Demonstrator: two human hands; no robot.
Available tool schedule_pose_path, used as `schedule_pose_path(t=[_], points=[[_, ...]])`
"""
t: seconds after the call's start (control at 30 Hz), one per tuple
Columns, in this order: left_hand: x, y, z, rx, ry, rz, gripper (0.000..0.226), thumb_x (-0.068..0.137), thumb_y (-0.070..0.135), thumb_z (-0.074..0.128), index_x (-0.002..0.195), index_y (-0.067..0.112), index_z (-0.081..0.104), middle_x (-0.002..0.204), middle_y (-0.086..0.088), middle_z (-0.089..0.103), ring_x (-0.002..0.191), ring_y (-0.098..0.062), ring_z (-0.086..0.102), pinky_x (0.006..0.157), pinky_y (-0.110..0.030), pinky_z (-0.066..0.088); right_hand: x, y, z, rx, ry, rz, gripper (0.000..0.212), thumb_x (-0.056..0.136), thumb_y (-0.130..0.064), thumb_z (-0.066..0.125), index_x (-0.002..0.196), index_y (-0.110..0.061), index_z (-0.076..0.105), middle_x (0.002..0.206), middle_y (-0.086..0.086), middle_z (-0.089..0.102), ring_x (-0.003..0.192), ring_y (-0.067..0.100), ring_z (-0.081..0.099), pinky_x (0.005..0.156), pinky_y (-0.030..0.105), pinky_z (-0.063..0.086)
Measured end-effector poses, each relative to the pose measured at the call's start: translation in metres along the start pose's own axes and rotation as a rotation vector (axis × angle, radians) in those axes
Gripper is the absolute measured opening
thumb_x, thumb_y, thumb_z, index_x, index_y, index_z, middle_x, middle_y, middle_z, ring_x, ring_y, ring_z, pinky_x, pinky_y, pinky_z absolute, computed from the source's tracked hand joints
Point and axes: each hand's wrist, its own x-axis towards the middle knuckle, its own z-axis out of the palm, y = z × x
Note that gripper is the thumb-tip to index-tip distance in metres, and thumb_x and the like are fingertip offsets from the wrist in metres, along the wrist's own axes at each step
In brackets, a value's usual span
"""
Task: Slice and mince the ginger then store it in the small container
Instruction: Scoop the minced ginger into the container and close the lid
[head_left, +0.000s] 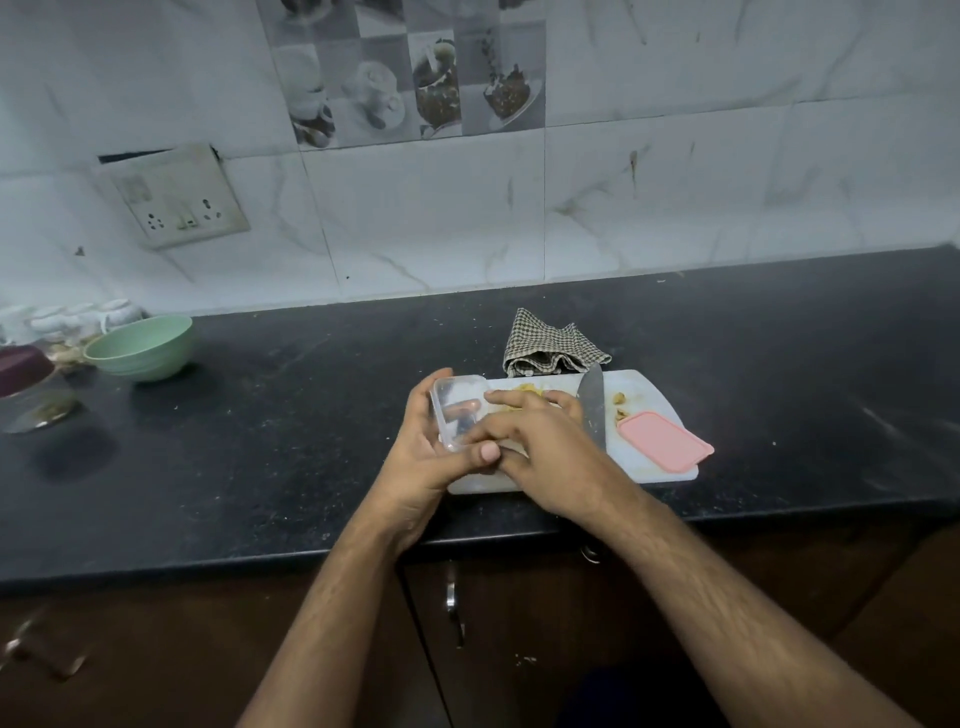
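Observation:
A white cutting board (649, 395) lies on the black counter. My left hand (421, 457) grips a small clear container (460, 402) tilted at the board's left end, its open side facing right. My right hand (540, 441) lies flat on the board with straight fingers over the minced ginger (530, 389), right beside the container's mouth. A knife (593, 405) lies on the board just right of that hand, blade pointing away. The pink lid (665, 440) sits on the board's right end. A few ginger scraps (619, 400) lie near the lid.
A folded checked cloth (550, 344) lies behind the board. A green bowl (140, 347) stands at the left, with a jar and lid (31, 384) further left near the counter's edge. A wall socket (176, 200) is on the tiled wall.

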Motion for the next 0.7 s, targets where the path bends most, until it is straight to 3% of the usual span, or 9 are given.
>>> schedule_pose_path(t=[0.13,0.2,0.27,0.37,0.53,0.6,0.7], points=[[0.015,0.000,-0.005,0.184,0.187,0.107,0.102,0.063,0.005,0.095,0.144,0.031,0.039,0.125,0.005,0.064,0.108,-0.017,0.069,0.075,-0.040,0.062,0.006,0.019,0.003,0.210,0.158,0.058,0.027,0.097,-0.019,0.062,0.118,-0.033,0.069,0.121,-0.021,0.063,0.121,-0.001,0.049,0.105,0.029,0.041],[0.023,0.001,-0.008,0.299,0.213,0.133,0.104,0.063,0.009,0.096,0.145,0.033,0.037,0.128,0.001,0.060,0.107,-0.014,0.069,0.072,-0.034,0.062,0.012,0.033,0.008,0.224,0.246,0.140,0.026,0.098,-0.017,0.060,0.121,-0.026,0.068,0.121,-0.017,0.064,0.114,-0.001,0.055,0.101,0.030,0.047],[0.031,-0.001,-0.012,0.435,0.239,0.162,0.107,0.061,0.021,0.099,0.145,0.036,0.035,0.130,0.005,0.059,0.107,-0.005,0.067,0.077,-0.027,0.060,0.019,0.047,0.011,0.174,0.245,0.214,0.028,0.098,-0.020,0.062,0.125,-0.023,0.065,0.126,-0.013,0.061,0.111,0.002,0.055,0.102,0.031,0.046],[0.040,-0.009,-0.022,0.557,0.292,0.177,0.107,0.056,0.040,0.100,0.141,0.047,0.035,0.132,0.015,0.059,0.119,-0.009,0.061,0.098,-0.041,0.056,0.033,0.061,0.011,0.045,0.073,0.253,0.050,0.096,-0.035,0.066,0.141,-0.021,0.052,0.140,-0.007,0.047,0.115,0.005,0.048,0.102,0.026,0.039],[0.046,-0.016,-0.029,0.576,0.294,0.166,0.110,0.054,0.045,0.099,0.142,0.049,0.033,0.136,0.014,0.057,0.123,-0.013,0.060,0.099,-0.046,0.055,0.061,0.089,0.012,-0.061,-0.260,0.262,0.097,0.081,-0.056,0.075,0.157,-0.027,0.024,0.164,0.003,0.012,0.144,0.024,0.031,0.116,0.046,0.033],[0.046,-0.019,-0.030,0.580,0.269,0.151,0.113,0.054,0.044,0.100,0.144,0.047,0.032,0.137,0.012,0.057,0.123,-0.013,0.060,0.096,-0.040,0.057,0.070,0.101,0.011,-0.069,-0.368,0.239,0.099,0.077,-0.063,0.074,0.157,-0.033,0.023,0.163,0.004,0.011,0.145,0.027,0.027,0.117,0.048,0.033],[0.048,-0.020,-0.031,0.585,0.250,0.125,0.112,0.056,0.035,0.100,0.145,0.043,0.033,0.133,0.014,0.058,0.116,-0.001,0.061,0.084,-0.019,0.055,0.083,0.109,0.008,-0.056,-0.467,0.162,0.091,0.080,-0.064,0.071,0.155,-0.036,0.029,0.161,0.001,0.017,0.143,0.021,0.028,0.117,0.042,0.032]])
